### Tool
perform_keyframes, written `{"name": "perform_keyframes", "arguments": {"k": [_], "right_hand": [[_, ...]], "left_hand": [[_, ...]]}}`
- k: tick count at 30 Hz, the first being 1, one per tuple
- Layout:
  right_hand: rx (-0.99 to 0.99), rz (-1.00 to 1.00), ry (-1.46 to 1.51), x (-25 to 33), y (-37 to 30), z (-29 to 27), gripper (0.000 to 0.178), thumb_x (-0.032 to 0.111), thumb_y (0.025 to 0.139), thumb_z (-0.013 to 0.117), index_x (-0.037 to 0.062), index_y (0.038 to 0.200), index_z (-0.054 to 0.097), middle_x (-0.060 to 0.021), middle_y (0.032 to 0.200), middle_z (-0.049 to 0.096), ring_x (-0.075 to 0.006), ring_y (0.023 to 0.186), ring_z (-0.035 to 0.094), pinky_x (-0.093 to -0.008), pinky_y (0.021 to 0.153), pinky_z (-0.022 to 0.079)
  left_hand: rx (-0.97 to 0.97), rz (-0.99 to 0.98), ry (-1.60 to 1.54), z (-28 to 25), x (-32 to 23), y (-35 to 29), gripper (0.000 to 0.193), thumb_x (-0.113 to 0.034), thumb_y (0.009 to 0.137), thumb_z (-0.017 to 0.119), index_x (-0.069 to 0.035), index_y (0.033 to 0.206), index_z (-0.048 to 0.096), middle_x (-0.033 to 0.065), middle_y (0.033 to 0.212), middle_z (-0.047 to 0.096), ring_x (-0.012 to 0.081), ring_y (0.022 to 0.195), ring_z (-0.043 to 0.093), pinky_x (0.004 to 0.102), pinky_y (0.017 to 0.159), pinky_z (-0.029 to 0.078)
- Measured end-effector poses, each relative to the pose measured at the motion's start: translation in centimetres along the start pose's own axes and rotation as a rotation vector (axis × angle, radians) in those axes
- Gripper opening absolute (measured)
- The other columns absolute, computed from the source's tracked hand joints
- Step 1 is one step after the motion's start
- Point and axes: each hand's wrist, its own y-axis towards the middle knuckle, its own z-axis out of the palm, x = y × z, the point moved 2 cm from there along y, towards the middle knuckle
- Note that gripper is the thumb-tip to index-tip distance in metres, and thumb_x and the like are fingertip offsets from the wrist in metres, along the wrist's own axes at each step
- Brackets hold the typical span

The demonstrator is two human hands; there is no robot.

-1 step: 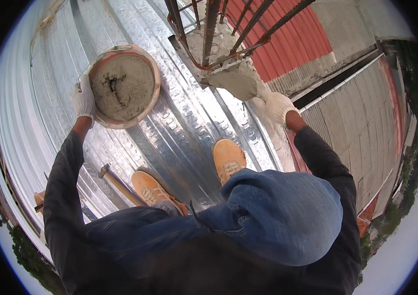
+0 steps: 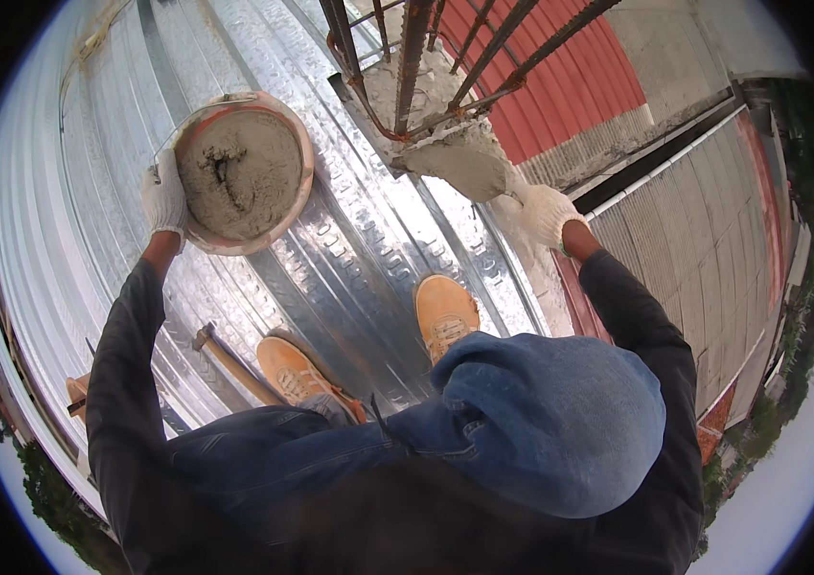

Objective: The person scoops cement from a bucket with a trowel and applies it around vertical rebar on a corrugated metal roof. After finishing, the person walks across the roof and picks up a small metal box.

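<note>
My left hand [image 2: 165, 199], in a white knit glove, grips the left rim of a round bucket [image 2: 306, 177]. Grey wet mortar [image 2: 263, 187] fills most of the bucket, with a dark hollow left of its middle. In its own white glove, my right hand [image 2: 548, 215] is closed round a trowel [image 2: 479, 174] whose handle is hidden in the fist. Mortar coats the trowel blade, which lies against the edge of a rough concrete column stub [image 2: 431, 91]. Rusty rebar [image 2: 411, 72] rises out of that stub.
Shiny corrugated metal sheeting [image 2: 349, 278] lies under my tan shoes [image 2: 447, 311]. A hammer [image 2: 234, 367] rests on it by my left shoe. Beyond the column are a red corrugated roof [image 2: 570, 77] and, to the right, lower grey roofing [image 2: 694, 249].
My right hand and the trowel have shifted slightly to the right along the column's edge. My left hand keeps its grip on the bucket.
</note>
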Motion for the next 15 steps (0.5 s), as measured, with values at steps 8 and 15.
{"name": "perform_keyframes", "arguments": {"k": [8,15], "right_hand": [[-0.111,-0.007,0.090,-3.5,-1.0,0.4,0.056,0.050,0.115,0.058,-0.0015,0.127,0.076,-0.0315,0.117,0.080,-0.0508,0.118,0.075,-0.0567,0.103,0.057],[-0.054,0.013,0.273,-0.8,6.8,0.1,0.061,0.048,0.116,0.054,-0.0058,0.134,0.076,-0.0332,0.119,0.080,-0.0485,0.119,0.077,-0.0548,0.105,0.058]], "left_hand": [[-0.002,-0.039,0.033,0.0,0.1,0.4,0.081,-0.068,0.113,0.059,0.005,0.145,0.071,0.0233,0.128,0.079,0.0325,0.117,0.074,0.0442,0.106,0.054],[-0.003,-0.002,0.059,0.3,-0.5,0.2,0.082,-0.069,0.113,0.058,0.005,0.146,0.071,0.0249,0.132,0.078,0.0356,0.120,0.074,0.0461,0.108,0.054]]}}
